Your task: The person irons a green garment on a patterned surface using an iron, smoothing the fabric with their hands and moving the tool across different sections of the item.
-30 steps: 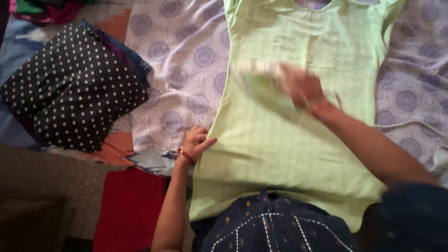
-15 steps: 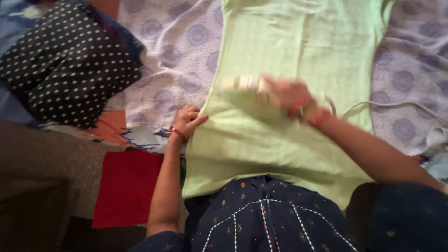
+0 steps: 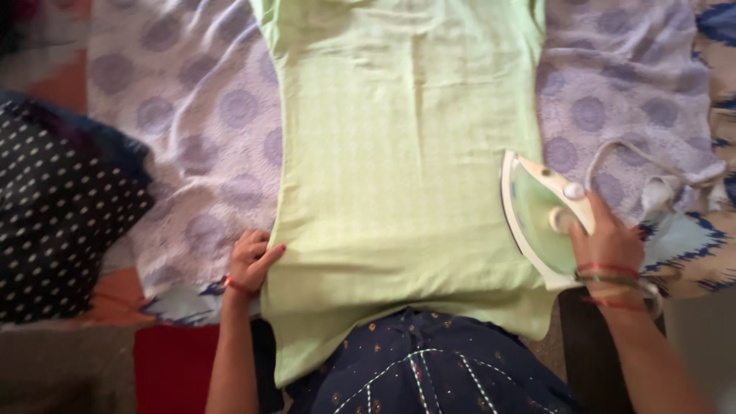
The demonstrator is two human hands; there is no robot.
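We see the right hand (image 3: 609, 249) closed around the handle of a white and green iron (image 3: 540, 218), which sits tilted at the right edge of the light green garment (image 3: 399, 176), its pointed end away from the wrist. Just beyond the hand, the iron's cord (image 3: 636, 157) loops over the lilac patterned sheet (image 3: 199, 115). Our left hand (image 3: 253, 261) holds nothing; its fingers lie loosely curled, pressing flat on the garment's left edge near the hem. Between the two hands the green cloth stretches smooth and uncovered, and it runs on well past both hands toward the top of the view. Left of the left hand, well apart, lies a dark polka-dot cloth (image 3: 61, 222). Below both wrists the hem overlaps a dark blue embroidered fabric (image 3: 429, 368).
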